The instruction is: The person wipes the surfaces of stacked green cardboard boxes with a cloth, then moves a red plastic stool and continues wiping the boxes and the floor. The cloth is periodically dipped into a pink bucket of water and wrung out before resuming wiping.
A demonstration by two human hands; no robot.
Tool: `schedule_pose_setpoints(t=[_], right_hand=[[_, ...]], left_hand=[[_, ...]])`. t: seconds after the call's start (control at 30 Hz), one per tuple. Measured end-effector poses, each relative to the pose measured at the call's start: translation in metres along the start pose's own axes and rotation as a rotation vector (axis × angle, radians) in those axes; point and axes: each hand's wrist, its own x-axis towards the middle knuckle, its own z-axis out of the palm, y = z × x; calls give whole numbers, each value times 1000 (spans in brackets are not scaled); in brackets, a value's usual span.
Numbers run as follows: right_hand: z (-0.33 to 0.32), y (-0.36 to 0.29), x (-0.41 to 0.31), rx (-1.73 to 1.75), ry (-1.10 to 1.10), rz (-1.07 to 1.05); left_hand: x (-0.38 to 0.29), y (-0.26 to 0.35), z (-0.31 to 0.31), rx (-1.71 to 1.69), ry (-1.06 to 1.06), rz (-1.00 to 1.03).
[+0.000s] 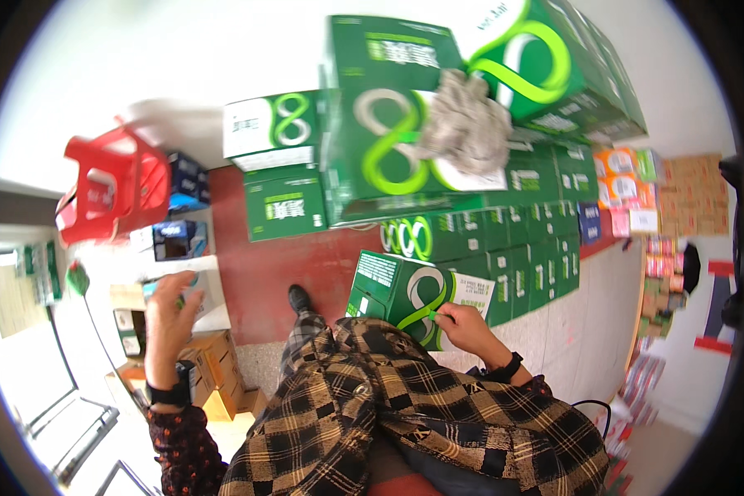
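A green-and-white cardboard carton [372, 288] hangs against the front of my plaid coat, its small green handle gripped by my right hand [465, 325]. Off to the left, my left hand [170, 310] is raised with fingers apart and nothing in it. Both wrists wear dark bands. Beyond the held carton, a large green carton [390, 118] stands on other green cartons, with a crumpled grey-beige cloth [468, 124] lying against its side. Another green-and-white carton [576, 68] is at the top right, next to the cloth.
Green cartons [521, 229] are stacked in rows ahead and to the right. A smaller stack [285, 204] stands left of the large carton. A red plastic stool [115, 186] is at the far left, near dark blue boxes [180, 240]. Brown cartons [217, 369] lie below my left hand. My shoe rests on red flooring [242, 273].
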Motion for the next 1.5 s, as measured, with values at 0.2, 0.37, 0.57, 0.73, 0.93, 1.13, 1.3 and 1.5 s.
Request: schedule_pose_setpoints(t=[0.2, 0.37, 0.57, 0.73, 0.93, 1.13, 1.3, 1.5], right_hand=[[78, -81, 50, -37, -115, -235], [138, -141, 97, -25, -253, -337], [180, -190, 148, -45, -366, -320], [206, -200, 193, 31, -375, -470], [213, -193, 245, -29, -295, -365], [229, -206, 323, -201, -189, -287], [247, -221, 369, -149, -39, -276], [244, -212, 362, -403, 240, -556]], left_hand=[[-46, -113, 27, -132, -115, -215], [-64, -198, 95, -695, -194, -526], [-63, -232, 166, -757, -263, -845], [-50, -249, 183, -1087, -327, -1077], [-15, -262, 220, -895, -300, -1145], [55, -289, 251, -820, -559, -1115], [106, -305, 266, -767, -501, -967], [158, -311, 254, -643, -486, -773]])
